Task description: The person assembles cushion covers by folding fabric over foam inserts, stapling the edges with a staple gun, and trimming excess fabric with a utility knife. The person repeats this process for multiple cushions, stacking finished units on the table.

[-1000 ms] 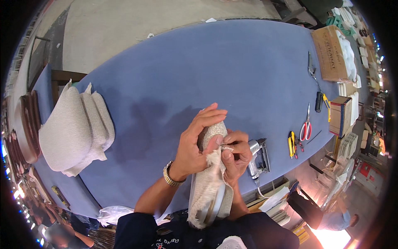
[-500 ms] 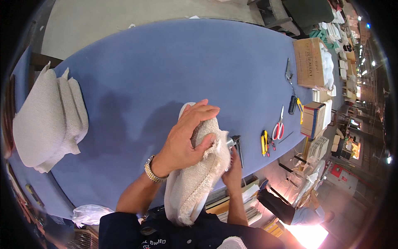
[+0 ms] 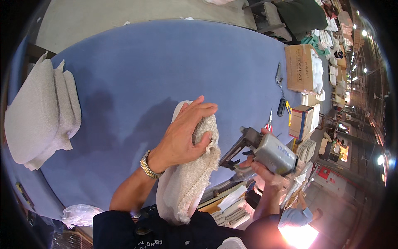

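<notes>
My left hand [image 3: 178,139] is closed over the upper part of a padded piece covered in beige woven fabric [image 3: 176,189]. Its fingers wrap the far side while the thumb presses the fabric's frayed raw edge. The piece stands on its edge near my body, its lower end against my dark shirt. To its right, my right hand [image 3: 269,177] grips a grey and black pneumatic staple gun [image 3: 275,153]. The gun is raised, its black nose pointing down-left toward the padded piece, just apart from it. A hose fitting shows below the handle.
Blue cloth covers the table [image 3: 166,62]. Several beige fabric pieces [image 3: 33,112] are stacked at left. Toward the right edge lie red-handled scissors [image 3: 269,122], a yellow cutter [image 3: 289,113] and cardboard boxes [image 3: 297,68]. A clear plastic bag [image 3: 81,216] sits lower left. Another person [image 3: 296,216] is at lower right.
My right hand has lifted the staple gun from behind the padded piece, out to the right and into full view. My left hand keeps its hold on the piece.
</notes>
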Demonstrator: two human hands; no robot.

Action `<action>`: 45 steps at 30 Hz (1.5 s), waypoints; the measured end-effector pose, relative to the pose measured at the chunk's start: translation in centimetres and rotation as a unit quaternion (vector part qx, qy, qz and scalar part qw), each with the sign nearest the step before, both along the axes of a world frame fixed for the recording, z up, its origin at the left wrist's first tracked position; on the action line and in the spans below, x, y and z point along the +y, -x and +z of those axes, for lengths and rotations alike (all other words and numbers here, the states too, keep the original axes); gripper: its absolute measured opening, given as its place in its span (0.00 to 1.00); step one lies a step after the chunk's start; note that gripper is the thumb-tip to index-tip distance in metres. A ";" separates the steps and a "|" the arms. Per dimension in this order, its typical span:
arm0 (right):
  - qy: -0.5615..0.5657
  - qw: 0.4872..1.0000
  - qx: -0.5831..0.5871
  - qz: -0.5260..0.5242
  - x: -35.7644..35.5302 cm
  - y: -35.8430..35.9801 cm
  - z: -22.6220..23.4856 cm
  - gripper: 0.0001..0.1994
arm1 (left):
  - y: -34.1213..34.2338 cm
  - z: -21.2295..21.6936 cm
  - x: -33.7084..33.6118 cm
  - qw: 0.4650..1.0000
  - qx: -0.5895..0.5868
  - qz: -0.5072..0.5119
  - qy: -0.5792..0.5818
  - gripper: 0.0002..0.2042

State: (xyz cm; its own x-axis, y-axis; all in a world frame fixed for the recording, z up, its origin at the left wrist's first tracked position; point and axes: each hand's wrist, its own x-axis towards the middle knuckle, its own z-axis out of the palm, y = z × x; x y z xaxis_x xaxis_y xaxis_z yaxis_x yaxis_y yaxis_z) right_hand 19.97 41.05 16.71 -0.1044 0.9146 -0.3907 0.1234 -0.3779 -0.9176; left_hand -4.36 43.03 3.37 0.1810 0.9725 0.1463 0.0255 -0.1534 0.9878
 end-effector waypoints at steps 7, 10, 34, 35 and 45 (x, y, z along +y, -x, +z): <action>-0.116 0.887 -0.270 0.355 5.1 3.0 1.6 0.39 | 0.1 -0.1 0.1 1.000 0.018 0.014 -0.007 0.31; -0.138 0.873 -0.276 0.378 5.8 3.7 1.6 0.40 | 0.4 0.2 0.2 1.000 0.013 0.006 -0.002 0.31; -0.087 0.829 -0.310 0.457 7.3 4.5 1.6 0.43 | 0.0 -3.3 7.2 0.981 -0.022 -0.182 0.071 0.27; -0.078 0.833 -0.308 0.453 7.3 4.8 1.8 0.43 | 0.1 -3.2 7.3 0.979 -0.014 -0.188 0.079 0.27; -0.083 0.792 -0.345 0.497 9.2 4.8 2.2 0.45 | -0.8 -3.2 8.2 0.975 0.021 -0.208 0.078 0.31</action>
